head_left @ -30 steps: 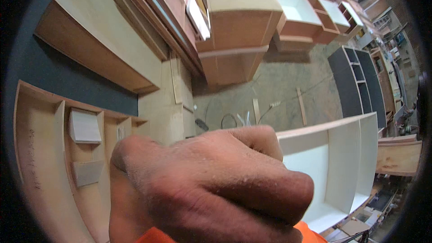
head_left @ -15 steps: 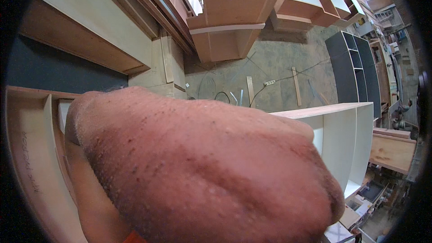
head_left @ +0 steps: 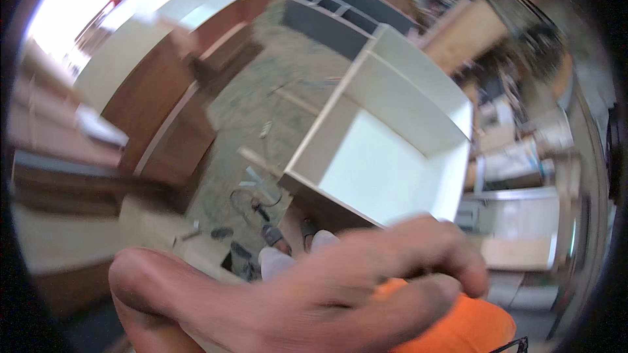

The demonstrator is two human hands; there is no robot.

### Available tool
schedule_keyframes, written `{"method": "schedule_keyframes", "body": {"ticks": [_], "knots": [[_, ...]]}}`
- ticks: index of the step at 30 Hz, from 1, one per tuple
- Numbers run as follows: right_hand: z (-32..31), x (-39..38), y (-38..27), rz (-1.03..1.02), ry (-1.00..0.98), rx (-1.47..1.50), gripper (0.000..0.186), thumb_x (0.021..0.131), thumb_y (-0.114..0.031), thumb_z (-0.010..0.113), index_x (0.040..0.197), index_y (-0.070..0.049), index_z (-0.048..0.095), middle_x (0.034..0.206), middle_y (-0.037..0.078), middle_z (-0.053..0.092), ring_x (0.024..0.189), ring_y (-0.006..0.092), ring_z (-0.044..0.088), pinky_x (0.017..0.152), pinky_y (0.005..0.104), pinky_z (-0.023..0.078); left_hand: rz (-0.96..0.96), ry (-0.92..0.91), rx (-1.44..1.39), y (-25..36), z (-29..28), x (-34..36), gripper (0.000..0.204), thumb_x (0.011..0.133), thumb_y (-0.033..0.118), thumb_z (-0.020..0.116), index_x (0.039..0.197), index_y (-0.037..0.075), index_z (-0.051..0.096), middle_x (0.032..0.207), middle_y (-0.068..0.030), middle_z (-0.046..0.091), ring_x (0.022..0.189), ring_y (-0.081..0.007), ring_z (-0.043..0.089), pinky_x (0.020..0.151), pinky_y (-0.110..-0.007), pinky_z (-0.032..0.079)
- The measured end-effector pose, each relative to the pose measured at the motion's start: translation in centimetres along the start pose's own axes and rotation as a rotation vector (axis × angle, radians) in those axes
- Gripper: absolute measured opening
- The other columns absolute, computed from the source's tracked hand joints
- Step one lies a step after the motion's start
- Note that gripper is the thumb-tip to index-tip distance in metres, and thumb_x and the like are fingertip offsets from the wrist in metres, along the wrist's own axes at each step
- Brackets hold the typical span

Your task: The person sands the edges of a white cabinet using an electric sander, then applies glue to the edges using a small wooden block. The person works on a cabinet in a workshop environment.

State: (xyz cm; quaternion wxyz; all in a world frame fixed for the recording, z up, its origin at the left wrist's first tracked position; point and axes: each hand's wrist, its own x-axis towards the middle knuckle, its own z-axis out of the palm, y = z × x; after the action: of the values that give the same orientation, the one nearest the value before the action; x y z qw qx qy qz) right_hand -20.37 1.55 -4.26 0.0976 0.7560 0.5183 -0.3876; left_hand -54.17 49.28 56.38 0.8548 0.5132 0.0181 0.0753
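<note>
My left hand (head_left: 366, 287) is raised close in front of me, its forearm (head_left: 190, 294) coming in from the lower left with the elbow bent. The fingers are loosely curled, and the thumb lies apart from them. Nothing shows between them; motion blurs the hand a little. Behind it is my orange shirt (head_left: 458, 323). Beyond the fingers stands an open box-shaped cabinet (head_left: 386, 163) with a white inside and a divider near its far end. The hand overlaps its near edge in the view; whether they touch I cannot tell. My right hand is out of view.
Brown wooden cabinets (head_left: 154, 104) stand at the left. A dark grey shelf unit (head_left: 333, 23) is farther back. On the floor lie wood strips (head_left: 297, 100), a power strip (head_left: 265, 129), a cable (head_left: 235, 206) and loose footwear (head_left: 242, 252). Cluttered benches (head_left: 510, 131) line the right.
My view has swung round, so the white cabinet now sits nearer the middle. The left hand, which filled the lower view, now appears smaller and lower, with its thumb and fingers showing.
</note>
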Motion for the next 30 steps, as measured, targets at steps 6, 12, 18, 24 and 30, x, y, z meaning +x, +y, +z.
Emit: {"method": "schedule_keyframes", "body": {"ticks": [6,12,18,24,30], "knots": [[0.0,-6.8,-9.1,0.766,0.180,1.215,0.025,0.090,-0.023,0.063,0.076,-0.004,0.068,0.081,0.005,0.069,0.075,0.0192,0.066,0.070,0.0377,0.054,-0.675,-0.742,-0.516,-1.7,8.3,9.9,0.026,0.096,0.015,0.054,0.115,0.000,0.061,0.102,-0.0034,0.061,0.092,-0.0079,0.054,0.081,-0.024,0.045],[19.1,-12.0,-9.9,0.574,0.137,0.811,0.025,0.087,-0.027,0.065,0.090,-0.003,0.071,0.091,0.015,0.072,0.086,0.0291,0.069,0.071,0.0411,0.055,0.542,-1.279,-0.491,-13.3,15.7,14.3,0.044,0.095,0.034,0.061,0.119,-0.004,0.058,0.114,-0.0191,0.059,0.104,-0.0303,0.060,0.086,-0.033,0.051],[25.4,-14.7,-13.0,0.746,0.314,1.242,0.020,0.085,-0.022,0.069,0.089,-0.003,0.071,0.089,0.013,0.071,0.082,0.0252,0.067,0.069,0.0388,0.055,0.532,-1.321,-0.255,-21.0,23.3,16.9,0.055,0.088,0.039,0.070,0.122,-0.002,0.059,0.134,-0.0214,0.050,0.118,-0.0362,0.055,0.099,-0.042,0.046],[31.0,-16.4,-11.3,0.810,0.492,1.426,0.016,0.082,-0.017,0.074,0.089,-0.002,0.072,0.088,0.011,0.071,0.078,0.0213,0.066,0.066,0.0365,0.055,0.194,-1.470,0.752,-24.4,26.1,27.7,0.052,0.087,0.029,0.069,0.131,0.003,0.055,0.130,-0.0150,0.055,0.127,-0.0348,0.046,0.108,-0.049,0.033],[37.3,-20.8,-8.9,0.918,0.846,1.595,0.012,0.083,-0.015,0.073,0.087,-0.004,0.073,0.078,0.007,0.071,0.063,0.0201,0.067,0.055,0.0349,0.053,-0.295,-0.446,1.241,-50.8,10.5,33.7,0.045,0.097,0.027,0.058,0.134,0.003,0.051,0.132,-0.0229,0.055,0.121,-0.0358,0.056,0.098,-0.044,0.047]]}}
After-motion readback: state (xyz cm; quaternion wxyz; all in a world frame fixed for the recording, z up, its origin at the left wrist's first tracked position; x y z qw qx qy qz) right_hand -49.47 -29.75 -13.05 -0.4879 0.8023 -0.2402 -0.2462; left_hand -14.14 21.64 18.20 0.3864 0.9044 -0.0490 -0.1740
